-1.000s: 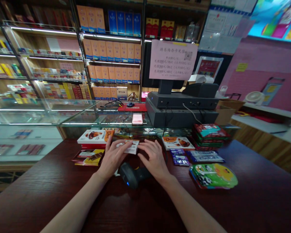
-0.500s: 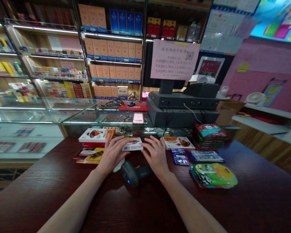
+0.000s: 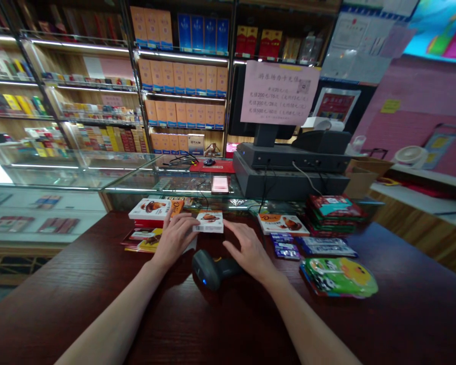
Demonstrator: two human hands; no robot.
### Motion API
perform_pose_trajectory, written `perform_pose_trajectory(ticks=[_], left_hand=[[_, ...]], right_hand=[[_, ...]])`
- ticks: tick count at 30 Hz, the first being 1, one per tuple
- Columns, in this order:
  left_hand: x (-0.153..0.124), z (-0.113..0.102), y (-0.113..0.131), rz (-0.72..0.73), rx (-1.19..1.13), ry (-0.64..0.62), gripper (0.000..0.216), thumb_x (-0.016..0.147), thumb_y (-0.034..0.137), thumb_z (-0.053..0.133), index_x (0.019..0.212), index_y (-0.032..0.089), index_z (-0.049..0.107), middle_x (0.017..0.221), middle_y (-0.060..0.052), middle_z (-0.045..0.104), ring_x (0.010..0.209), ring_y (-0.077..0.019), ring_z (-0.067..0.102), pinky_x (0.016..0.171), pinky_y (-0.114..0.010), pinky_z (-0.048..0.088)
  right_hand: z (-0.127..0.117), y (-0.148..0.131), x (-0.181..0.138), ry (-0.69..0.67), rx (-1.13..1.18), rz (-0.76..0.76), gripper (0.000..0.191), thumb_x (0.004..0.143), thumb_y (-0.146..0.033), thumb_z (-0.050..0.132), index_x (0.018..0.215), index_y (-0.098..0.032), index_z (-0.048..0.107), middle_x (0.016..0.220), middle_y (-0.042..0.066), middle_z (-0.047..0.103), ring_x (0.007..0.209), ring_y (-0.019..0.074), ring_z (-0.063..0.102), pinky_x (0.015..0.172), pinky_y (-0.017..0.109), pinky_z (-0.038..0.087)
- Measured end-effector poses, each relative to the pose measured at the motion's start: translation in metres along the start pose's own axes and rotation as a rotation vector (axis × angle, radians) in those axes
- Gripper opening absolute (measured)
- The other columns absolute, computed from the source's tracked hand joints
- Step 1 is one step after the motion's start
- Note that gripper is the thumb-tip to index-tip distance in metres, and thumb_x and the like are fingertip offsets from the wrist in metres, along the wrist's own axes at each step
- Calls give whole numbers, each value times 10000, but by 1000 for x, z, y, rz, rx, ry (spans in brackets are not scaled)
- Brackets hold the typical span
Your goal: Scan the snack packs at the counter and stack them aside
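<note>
My left hand (image 3: pixel 174 239) rests on the dark wooden counter (image 3: pixel 79 294) and touches the left end of a small white chocolate box (image 3: pixel 210 221). My right hand (image 3: pixel 247 248) lies open just right of that box, fingers spread, no longer touching it. A black barcode scanner (image 3: pixel 212 268) lies on the counter between my wrists. Whether the left fingers grip the box or only press it is unclear.
A stack of chocolate boxes (image 3: pixel 149 223) sits left of my hands. To the right lie another white box (image 3: pixel 283 224), blue wrappers (image 3: pixel 289 248), a red-green packet stack (image 3: pixel 332 213) and a green bag (image 3: pixel 338 276). A cash register (image 3: pixel 289 167) and glass case (image 3: pixel 79 172) stand behind.
Both hands slid the small white box away from me toward the glass case. My right hand then drew back off it and opened.
</note>
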State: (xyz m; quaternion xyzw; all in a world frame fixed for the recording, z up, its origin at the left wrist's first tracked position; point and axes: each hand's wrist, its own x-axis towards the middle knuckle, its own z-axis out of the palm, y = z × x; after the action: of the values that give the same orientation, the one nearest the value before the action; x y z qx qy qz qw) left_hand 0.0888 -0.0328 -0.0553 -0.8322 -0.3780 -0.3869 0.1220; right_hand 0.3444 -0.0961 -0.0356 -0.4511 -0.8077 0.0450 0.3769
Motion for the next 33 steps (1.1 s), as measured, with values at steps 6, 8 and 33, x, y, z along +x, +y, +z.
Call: perform_pose_trajectory(ticks=[6, 8, 33], left_hand=[[0, -1, 1, -31, -3, 1, 181, 942, 343, 580, 1088, 277, 664, 1099, -22, 739, 1191, -245, 595, 1238, -582, 110], [0, -1, 2, -31, -7, 7, 180, 939, 344, 586, 1084, 276, 668, 1092, -22, 741, 1189, -245, 598, 1240, -584, 104], [-1, -4, 8, 12, 88, 63, 260, 954, 259, 557, 1178, 280, 688, 1119, -28, 713, 1102, -211, 628, 1236, -571, 140]], right_hand=[[-30, -5, -10, -223, 62, -19, 612, 835, -407, 740, 1405, -307, 539, 1423, 62, 575, 1321, 258, 508, 1131, 441, 368], [-34, -4, -12, -264, 75, 3, 646, 793, -432, 775, 1390, -316, 556, 1402, 59, 592, 1300, 270, 521, 1113, 438, 383], [-17, -3, -17, -454, 16, -27, 521, 772, -327, 777, 1267, -275, 622, 1140, 25, 708, 1133, 233, 617, 1214, 520, 167]])
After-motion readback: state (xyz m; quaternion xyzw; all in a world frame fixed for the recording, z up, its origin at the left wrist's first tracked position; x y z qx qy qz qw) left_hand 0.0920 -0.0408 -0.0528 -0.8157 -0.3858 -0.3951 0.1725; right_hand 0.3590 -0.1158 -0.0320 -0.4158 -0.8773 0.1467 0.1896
